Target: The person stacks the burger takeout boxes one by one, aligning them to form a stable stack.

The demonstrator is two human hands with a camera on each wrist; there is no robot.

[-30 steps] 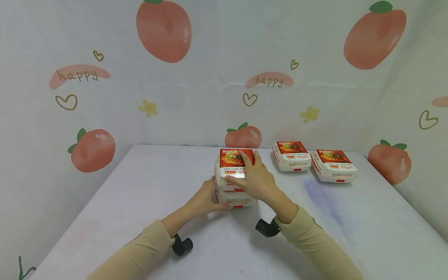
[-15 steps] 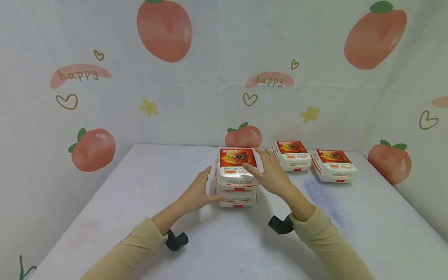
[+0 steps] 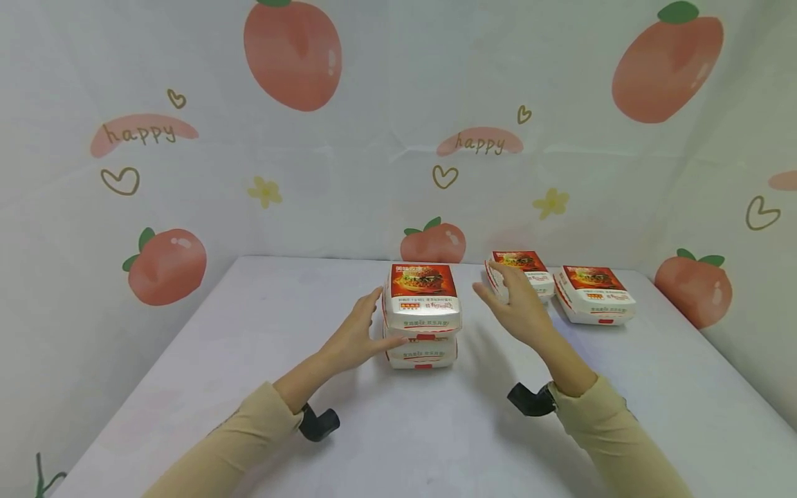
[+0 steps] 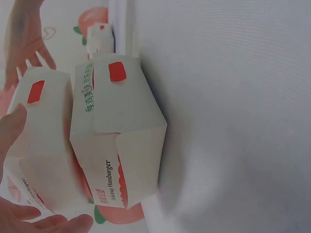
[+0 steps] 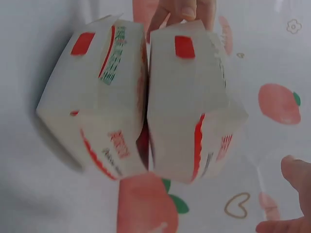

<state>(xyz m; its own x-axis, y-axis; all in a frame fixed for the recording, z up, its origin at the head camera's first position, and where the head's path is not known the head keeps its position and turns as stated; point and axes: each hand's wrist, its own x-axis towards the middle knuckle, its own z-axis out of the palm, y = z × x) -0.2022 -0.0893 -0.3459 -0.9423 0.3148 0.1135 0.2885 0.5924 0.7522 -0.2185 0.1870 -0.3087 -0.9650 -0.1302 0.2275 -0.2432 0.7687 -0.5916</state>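
Note:
Two white hamburger boxes with red burger-picture lids are stacked at mid-table, the upper box (image 3: 423,317) squarely over the lower box (image 3: 423,353). My left hand (image 3: 353,340) is at the stack's left side, fingers extended along the upper box and thumb at its front. In the left wrist view, thumb and fingers spread around that upper box (image 4: 41,121). Right of the stack, my right hand (image 3: 521,310) is in the air with fingers spread, holding nothing. It overlaps a third hamburger box (image 3: 526,261) in the head view and partly hides it.
A further hamburger box (image 3: 594,297) sits beside the third one at the back right of the white table (image 3: 280,297). Behind the table hangs a white cloth (image 3: 373,83) printed with peaches. A black wrist camera (image 3: 532,400) is on each wrist.
Both hands have come off their grip on the stacked boxes. My right hand has moved right, toward the back boxes; the left first drew back slightly, then came close again. The stack stays put.

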